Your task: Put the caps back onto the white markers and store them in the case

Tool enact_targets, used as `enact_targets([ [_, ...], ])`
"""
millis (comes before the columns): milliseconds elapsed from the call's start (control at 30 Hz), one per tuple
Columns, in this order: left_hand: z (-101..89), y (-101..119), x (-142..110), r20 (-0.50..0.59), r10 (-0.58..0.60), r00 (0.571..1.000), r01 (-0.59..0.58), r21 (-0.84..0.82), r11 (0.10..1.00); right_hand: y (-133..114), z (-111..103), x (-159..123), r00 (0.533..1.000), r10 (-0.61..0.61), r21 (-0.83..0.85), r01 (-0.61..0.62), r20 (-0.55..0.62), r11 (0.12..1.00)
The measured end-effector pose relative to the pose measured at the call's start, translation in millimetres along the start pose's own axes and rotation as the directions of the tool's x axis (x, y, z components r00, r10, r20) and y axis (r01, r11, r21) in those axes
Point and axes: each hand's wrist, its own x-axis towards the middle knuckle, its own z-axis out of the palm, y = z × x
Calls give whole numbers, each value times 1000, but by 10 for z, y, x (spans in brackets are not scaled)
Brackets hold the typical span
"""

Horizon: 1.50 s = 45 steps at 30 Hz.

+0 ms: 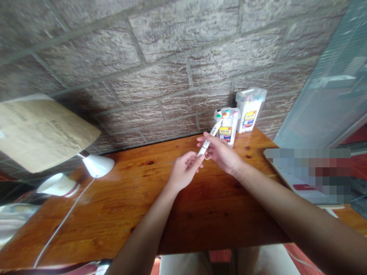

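Both my hands meet above the far middle of the wooden table (120,214), gripping one white marker pen (208,139). My left hand (183,170) pinches the pen's lower end with closed fingers. My right hand (220,151) wraps its fingers round the pen's middle, and the upper end sticks out toward the wall. Just behind the hands stands an open clear box of markers (228,124) with coloured caps showing. A second, closed clear marker box (250,109) stands upright beside it against the brick wall.
A white desk lamp (96,164) with a thin cable stands at the left, near a tan cardboard sheet (40,130). A paper or book (301,187) lies at the table's right edge. A brick wall backs the table; a glass panel is at right.
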Motion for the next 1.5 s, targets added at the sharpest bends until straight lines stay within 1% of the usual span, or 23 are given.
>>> enact_targets([
  [67, 8, -7, -7, -9, -3, 1000, 3, 14, 1000, 23, 7, 5, 999, 47, 83, -48, 10, 995],
  [200, 22, -38, -20, 12, 11, 1000, -12, 88, 996, 76, 7, 5, 994, 99, 44, -101, 44, 994],
  [300, 28, -58, -24, 25, 25, 999, -27, 116, 993, 91, -3, 11, 994, 102, 22, -103, 32, 994],
  [433, 30, -66, -20, 26, 34, 999, -37, 131, 991, 99, -35, 30, 997, 70, -22, -69, 25, 997],
  [567, 38, -73, -21, 27, 40, 999, -44, 141, 989, 89, -49, 19, 998, 32, -104, -26, 60, 994],
  [633, 44, -74, -25, 31, 38, 999, -42, 145, 989, 72, -43, 2, 997, 30, -144, -19, 77, 989],
  [767, 54, -64, -36, 37, 37, 999, -43, 178, 983, 48, -35, -21, 997, 21, -213, -5, 74, 977],
  [1100, 70, -71, -31, 22, 39, 999, -42, 152, 988, 88, -53, -11, 991, -68, -308, 101, 117, 946],
  [1200, 69, -93, -31, 22, 24, 999, -26, 132, 991, 72, -38, -27, 987, -84, -328, 125, 135, 936],
  [1367, 75, -103, -28, 48, -1, 999, -1, 55, 998, 9, -10, -54, 985, -96, -309, 137, 142, 941],
  [1500, 93, -73, -24, 48, -25, 999, 25, -3, 1000, -1, -11, -66, 977, -154, -340, 195, 146, 920],
])
